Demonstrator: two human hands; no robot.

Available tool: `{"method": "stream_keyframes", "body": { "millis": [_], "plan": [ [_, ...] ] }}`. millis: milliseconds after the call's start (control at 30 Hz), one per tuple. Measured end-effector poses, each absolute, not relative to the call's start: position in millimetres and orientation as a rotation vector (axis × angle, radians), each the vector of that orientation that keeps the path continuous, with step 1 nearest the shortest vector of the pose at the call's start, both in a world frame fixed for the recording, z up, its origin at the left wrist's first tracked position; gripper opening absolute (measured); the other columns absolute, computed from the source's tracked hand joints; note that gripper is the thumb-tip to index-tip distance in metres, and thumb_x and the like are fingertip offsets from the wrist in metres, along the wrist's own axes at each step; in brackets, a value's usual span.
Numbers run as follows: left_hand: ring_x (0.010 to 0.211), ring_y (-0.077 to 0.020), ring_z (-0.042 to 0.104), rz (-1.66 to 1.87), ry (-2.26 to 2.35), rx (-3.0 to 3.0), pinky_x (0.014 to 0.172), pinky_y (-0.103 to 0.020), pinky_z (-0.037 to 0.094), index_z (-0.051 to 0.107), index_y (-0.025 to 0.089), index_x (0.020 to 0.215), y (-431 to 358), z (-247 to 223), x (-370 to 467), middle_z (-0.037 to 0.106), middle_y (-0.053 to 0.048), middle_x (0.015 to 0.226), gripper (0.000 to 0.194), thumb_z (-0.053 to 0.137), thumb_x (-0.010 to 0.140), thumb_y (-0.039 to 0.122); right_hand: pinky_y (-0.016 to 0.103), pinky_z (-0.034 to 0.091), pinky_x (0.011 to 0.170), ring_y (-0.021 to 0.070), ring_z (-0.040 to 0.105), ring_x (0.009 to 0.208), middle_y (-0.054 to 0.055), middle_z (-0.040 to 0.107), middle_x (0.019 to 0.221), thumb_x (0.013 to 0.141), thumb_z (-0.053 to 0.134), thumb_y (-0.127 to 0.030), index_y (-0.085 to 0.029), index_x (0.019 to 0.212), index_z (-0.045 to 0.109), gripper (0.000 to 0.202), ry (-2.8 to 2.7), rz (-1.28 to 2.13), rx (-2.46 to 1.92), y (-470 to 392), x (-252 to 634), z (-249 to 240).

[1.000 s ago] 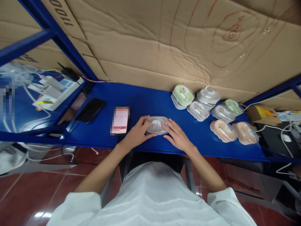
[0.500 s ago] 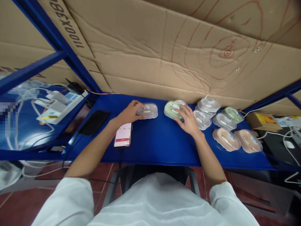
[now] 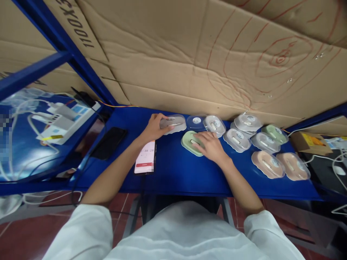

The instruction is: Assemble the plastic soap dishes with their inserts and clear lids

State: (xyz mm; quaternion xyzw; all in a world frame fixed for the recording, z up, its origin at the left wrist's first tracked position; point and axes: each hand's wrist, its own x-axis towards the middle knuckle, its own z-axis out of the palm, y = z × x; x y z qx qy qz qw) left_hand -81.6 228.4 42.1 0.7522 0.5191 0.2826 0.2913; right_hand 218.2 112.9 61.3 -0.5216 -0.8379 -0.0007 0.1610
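Note:
My left hand (image 3: 156,128) is closed around the left end of a grey soap box (image 3: 178,124) under a clear lid, its thumb across the near side. My right hand (image 3: 213,146) grips the right side of a light green soap box (image 3: 189,141), its thumb over the top beside a small white piece. No clear cover shows on the green box. Just behind it, a clear lid (image 3: 192,124) with a round sticker lies flat on the blue table. Another pale, clear-lidded soap box (image 3: 215,125) sits right of that lid, beyond my right fingers.
Several lidded boxes stand at the right, among them a grey one (image 3: 237,140), a green one (image 3: 276,133) and a pink one (image 3: 268,164). A phone (image 3: 145,159) with a lit screen and a black phone (image 3: 110,142) lie left. Cardboard (image 3: 162,72) walls the back.
My right hand has brought the green box nearer to me, and its clear lid now lies behind it. My left hand keeps hold of the grey box. The view has shifted slightly.

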Motion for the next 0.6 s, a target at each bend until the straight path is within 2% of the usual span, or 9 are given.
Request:
{"method": "stream_keyframes", "body": {
  "millis": [100,267,400,467,533,600],
  "plan": [
    [0.132,-0.0324,0.054,0.705,1.329,2.152,0.119,-0.053,0.043,0.061,0.025,0.124,221.6,39.1,-82.6,0.049,-0.010,0.135,0.057,0.083,0.080,0.054,0.046,0.044,0.107,0.0292,0.065,0.125,0.012,0.075,0.132,0.109,0.052,-0.051,-0.020,0.132,0.072,0.043,-2.507,0.029,-1.494,100.3,211.3,55.0],
    [0.129,-0.0319,0.057,0.671,1.315,2.250,0.115,-0.051,0.047,0.061,0.024,0.126,214.2,43.1,-83.6,0.050,-0.011,0.134,0.054,0.079,0.086,0.055,0.057,0.028,0.122,0.0341,0.060,0.131,0.018,0.071,0.135,0.104,0.059,-0.060,-0.015,0.139,0.068,0.058,-2.602,-0.045,-1.458,93.6,204.6,54.9],
    [0.124,-0.0362,0.060,0.574,1.382,2.442,0.110,-0.053,0.049,0.065,0.024,0.129,208.5,44.8,-82.4,0.055,-0.014,0.135,0.053,0.075,0.090,0.058,0.051,0.040,0.113,0.0327,0.063,0.125,0.018,0.072,0.131,0.109,0.055,-0.047,-0.013,0.142,0.066,0.049,-2.644,0.023,-1.481,88.8,201.8,56.3],
    [0.127,-0.0390,0.058,0.532,1.382,2.549,0.111,-0.055,0.047,0.065,0.026,0.132,206.6,43.9,-82.5,0.054,-0.015,0.140,0.054,0.074,0.091,0.059,0.050,0.042,0.110,0.0328,0.064,0.124,0.018,0.072,0.131,0.108,0.055,-0.049,-0.013,0.142,0.066,0.051,-2.644,0.063,-1.472,89.2,202.4,57.4],
    [0.126,-0.0387,0.060,0.530,1.364,2.587,0.110,-0.054,0.047,0.065,0.026,0.134,206.2,42.3,-82.9,0.054,-0.015,0.143,0.054,0.071,0.093,0.060,0.050,0.041,0.113,0.0329,0.062,0.130,0.018,0.069,0.140,0.107,0.055,-0.055,-0.014,0.144,0.065,0.056,-2.608,0.075,-1.445,92.9,201.7,59.4],
    [0.119,-0.0357,0.064,0.545,1.344,2.558,0.106,-0.051,0.050,0.065,0.024,0.133,207.1,40.5,-82.9,0.059,-0.014,0.137,0.052,0.066,0.096,0.061,0.050,0.037,0.120,0.0320,0.054,0.143,0.016,0.060,0.154,0.108,0.050,-0.057,-0.016,0.151,0.059,0.060,-2.552,0.041,-1.415,99.5,196.5,61.5]
  ]
}}
